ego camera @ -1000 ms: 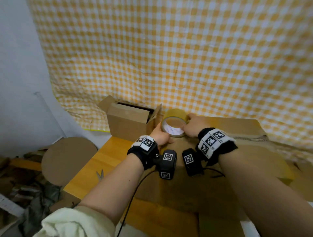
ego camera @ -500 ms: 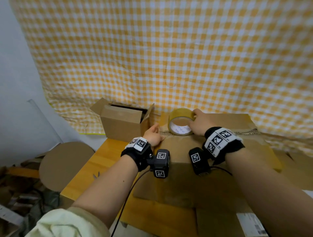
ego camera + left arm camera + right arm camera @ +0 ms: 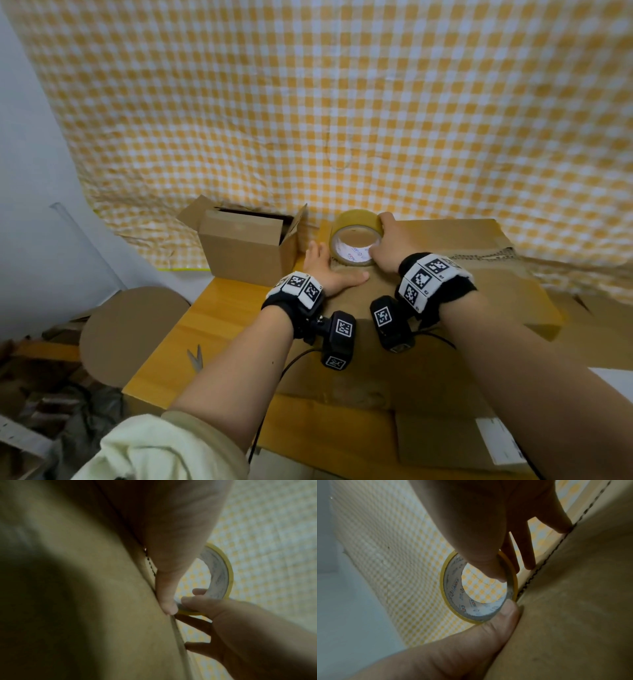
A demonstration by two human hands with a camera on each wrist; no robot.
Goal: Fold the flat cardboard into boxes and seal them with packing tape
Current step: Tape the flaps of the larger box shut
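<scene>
A large brown cardboard box (image 3: 479, 260) lies on the wooden table (image 3: 212, 329), its top flaps meeting in a seam. On that seam, at its left end, a yellow packing tape roll (image 3: 352, 219) stands on edge. My right hand (image 3: 390, 243) grips the roll, thumb inside the core (image 3: 491, 568) and fingers over the outside. My left hand (image 3: 329, 270) lies flat on the box top just left of the roll. Its thumb (image 3: 166, 601) presses down at the roll's base (image 3: 221, 574).
A small cardboard box (image 3: 246, 253) with open flaps stands at the back left of the table. Scissors (image 3: 195, 356) lie near the table's left edge. A round cardboard disc (image 3: 133, 329) and scrap lie left of it. A checked cloth (image 3: 342, 102) hangs behind.
My left hand has let go of the roll and now lies flat on the box top. My right hand has carried the roll a little to the right along the seam.
</scene>
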